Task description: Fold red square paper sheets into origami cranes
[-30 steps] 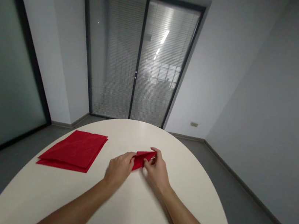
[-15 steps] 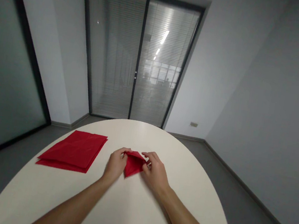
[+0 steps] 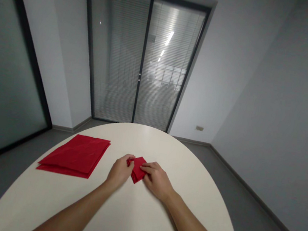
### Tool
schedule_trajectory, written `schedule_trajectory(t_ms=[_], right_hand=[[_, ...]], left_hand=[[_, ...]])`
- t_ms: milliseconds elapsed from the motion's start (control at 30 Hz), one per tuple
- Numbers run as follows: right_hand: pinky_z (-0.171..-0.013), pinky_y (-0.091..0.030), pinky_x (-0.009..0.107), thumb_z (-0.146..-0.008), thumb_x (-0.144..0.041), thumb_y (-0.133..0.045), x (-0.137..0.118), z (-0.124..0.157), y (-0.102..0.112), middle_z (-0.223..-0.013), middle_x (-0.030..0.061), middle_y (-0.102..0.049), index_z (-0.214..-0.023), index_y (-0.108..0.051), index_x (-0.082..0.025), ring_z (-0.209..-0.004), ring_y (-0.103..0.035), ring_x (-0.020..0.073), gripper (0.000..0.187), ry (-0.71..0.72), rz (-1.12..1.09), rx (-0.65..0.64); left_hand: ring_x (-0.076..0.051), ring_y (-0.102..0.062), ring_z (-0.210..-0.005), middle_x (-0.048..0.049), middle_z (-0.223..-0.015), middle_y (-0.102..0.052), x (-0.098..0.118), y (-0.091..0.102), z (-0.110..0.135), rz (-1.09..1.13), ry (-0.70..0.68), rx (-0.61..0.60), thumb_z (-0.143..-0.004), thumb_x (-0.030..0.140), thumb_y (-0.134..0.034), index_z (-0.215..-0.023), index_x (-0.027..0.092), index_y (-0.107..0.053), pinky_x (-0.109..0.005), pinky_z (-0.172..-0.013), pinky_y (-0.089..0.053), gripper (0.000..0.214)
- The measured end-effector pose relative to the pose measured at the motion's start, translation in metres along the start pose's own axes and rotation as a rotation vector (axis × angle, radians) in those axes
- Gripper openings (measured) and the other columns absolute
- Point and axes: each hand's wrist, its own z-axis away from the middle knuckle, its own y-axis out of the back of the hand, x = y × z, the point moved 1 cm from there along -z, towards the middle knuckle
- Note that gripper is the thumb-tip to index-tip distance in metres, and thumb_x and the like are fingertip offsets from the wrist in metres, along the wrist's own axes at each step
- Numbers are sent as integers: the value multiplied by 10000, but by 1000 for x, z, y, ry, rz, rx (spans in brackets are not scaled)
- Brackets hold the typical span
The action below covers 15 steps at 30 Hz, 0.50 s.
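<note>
A small folded piece of red paper lies on the white table between my hands, one corner pointing towards me. My left hand pinches its left corner, thumb on top and fingers along the far edge. Across its right side rest the fingers of my right hand, stretched and pressing it flat, with the thumb at the right edge. Several layers show along its lower left edge.
To the left lies a stack of larger red sheets, slightly creased, near the rim of the round white table. Beyond the table stand glass doors with blinds. A wall socket is at the right.
The red paper's open, raised pocket has been flattened into a smaller diamond. My right fingers have come down from its raised edge onto its surface; my left hand stays at the left corner.
</note>
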Motion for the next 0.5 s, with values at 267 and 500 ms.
schedule_trajectory(t_ms=[267,500], right_hand=[[-961,-472,360,-851,-160,-579,-14,-1,5,-1117,61,-743,-1106,-723,-210,-1019,-621,237,297,125,4,-99],[-910,-474,337,-905,-167,-549,-7,0,5,-1004,57,-739,-1011,-711,-203,-978,-636,220,198,-3,-43,-47]], left_hand=[[-244,-583,-1245,-89,-1307,-667,8,2,11,-365,-341,-120,-898,103,-462,-1147,198,-693,-476,-1121,-388,353],[-236,-574,-1268,-105,-1345,-639,-3,-4,15,-371,-467,-278,-930,143,-450,-1239,201,-656,-445,-1114,-426,377]])
